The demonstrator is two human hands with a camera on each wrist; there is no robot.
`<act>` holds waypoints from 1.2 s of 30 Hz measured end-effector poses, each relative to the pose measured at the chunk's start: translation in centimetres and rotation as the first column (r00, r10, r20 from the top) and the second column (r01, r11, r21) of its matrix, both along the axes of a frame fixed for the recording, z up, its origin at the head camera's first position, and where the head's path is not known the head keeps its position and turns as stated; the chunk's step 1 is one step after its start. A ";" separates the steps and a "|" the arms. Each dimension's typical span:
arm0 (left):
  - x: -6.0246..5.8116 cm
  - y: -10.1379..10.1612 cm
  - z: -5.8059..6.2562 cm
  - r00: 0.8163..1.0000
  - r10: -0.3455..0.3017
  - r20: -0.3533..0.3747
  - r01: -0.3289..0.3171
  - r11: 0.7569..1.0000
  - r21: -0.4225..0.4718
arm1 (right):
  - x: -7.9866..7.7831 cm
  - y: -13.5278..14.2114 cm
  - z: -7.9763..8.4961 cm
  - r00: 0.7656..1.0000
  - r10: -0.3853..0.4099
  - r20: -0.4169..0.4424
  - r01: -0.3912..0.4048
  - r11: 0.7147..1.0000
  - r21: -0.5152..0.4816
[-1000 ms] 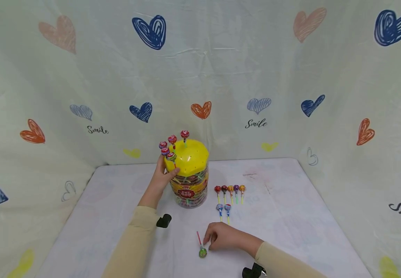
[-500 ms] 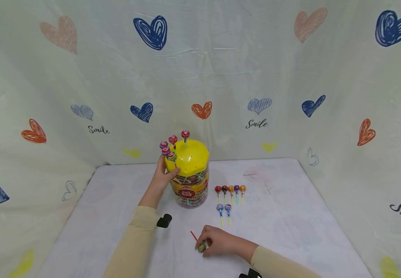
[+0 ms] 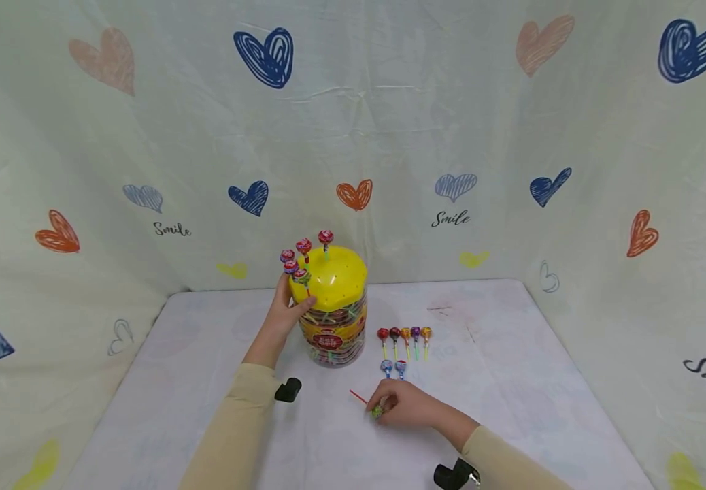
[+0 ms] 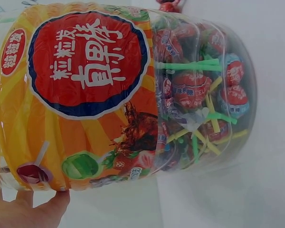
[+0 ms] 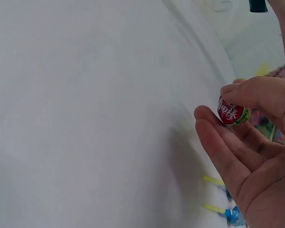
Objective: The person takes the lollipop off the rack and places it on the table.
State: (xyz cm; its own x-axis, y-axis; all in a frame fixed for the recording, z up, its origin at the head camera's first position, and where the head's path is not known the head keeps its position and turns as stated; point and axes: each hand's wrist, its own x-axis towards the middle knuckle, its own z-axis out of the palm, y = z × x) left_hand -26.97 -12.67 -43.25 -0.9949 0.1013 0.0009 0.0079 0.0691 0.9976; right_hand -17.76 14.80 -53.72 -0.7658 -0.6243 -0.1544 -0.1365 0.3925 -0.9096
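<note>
A clear jar of lollipops (image 3: pixel 336 339) with a yellow lid (image 3: pixel 342 272) stands upright at the back of the table. My left hand (image 3: pixel 282 314) grips its upper left side, thumb at the front by the lid's edge. In the left wrist view, fingertips press the printed label (image 4: pixel 90 61). Several red-wrapped lollipops (image 3: pixel 303 246) stick up from holes in the lid's left part. Near the front, my right hand (image 3: pixel 411 405) pinches a green lollipop (image 3: pixel 377 412) by its wrapped head, the red stick pointing up and left. The right wrist view shows the wrapper (image 5: pixel 230 113) between thumb and fingers.
Right of the jar lies a row of several lollipops (image 3: pixel 405 333), heads toward the back. In front of them are two blue-wrapped lollipops (image 3: pixel 386 367), their sticks partly behind my right hand. A heart-printed curtain (image 3: pixel 353 136) hangs behind the table (image 3: pixel 481 408).
My right hand first reached beside the green lollipop, then took it by the head and moved it rightward and toward the back. My left hand has kept its place on the jar.
</note>
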 end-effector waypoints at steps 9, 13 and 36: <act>0.0 0.0 0.0 1.000 -0.003 0.004 0.003 1.000 0.004 | -1.4 4.0 1.4 0.977 -0.210 0.045 0.213 0.973 -0.089; 0.1 0.0 0.0 1.000 0.001 0.014 -0.001 1.000 -0.005 | -1.8 5.3 1.4 0.965 -0.255 -0.060 0.251 0.966 -0.065; -0.3 -0.1 -0.4 1.000 -0.009 -0.009 0.009 1.000 0.009 | -5.1 8.2 -1.6 0.931 -0.341 -0.133 0.343 0.939 -0.006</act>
State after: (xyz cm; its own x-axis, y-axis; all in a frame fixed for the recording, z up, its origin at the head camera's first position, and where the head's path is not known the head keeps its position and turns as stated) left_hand -27.30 -12.79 -43.67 -0.9939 0.1098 0.0110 0.0176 0.0596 0.9981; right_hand -22.85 22.96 -55.29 -0.9466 -0.3189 -0.0475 -0.1077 0.4515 -0.8858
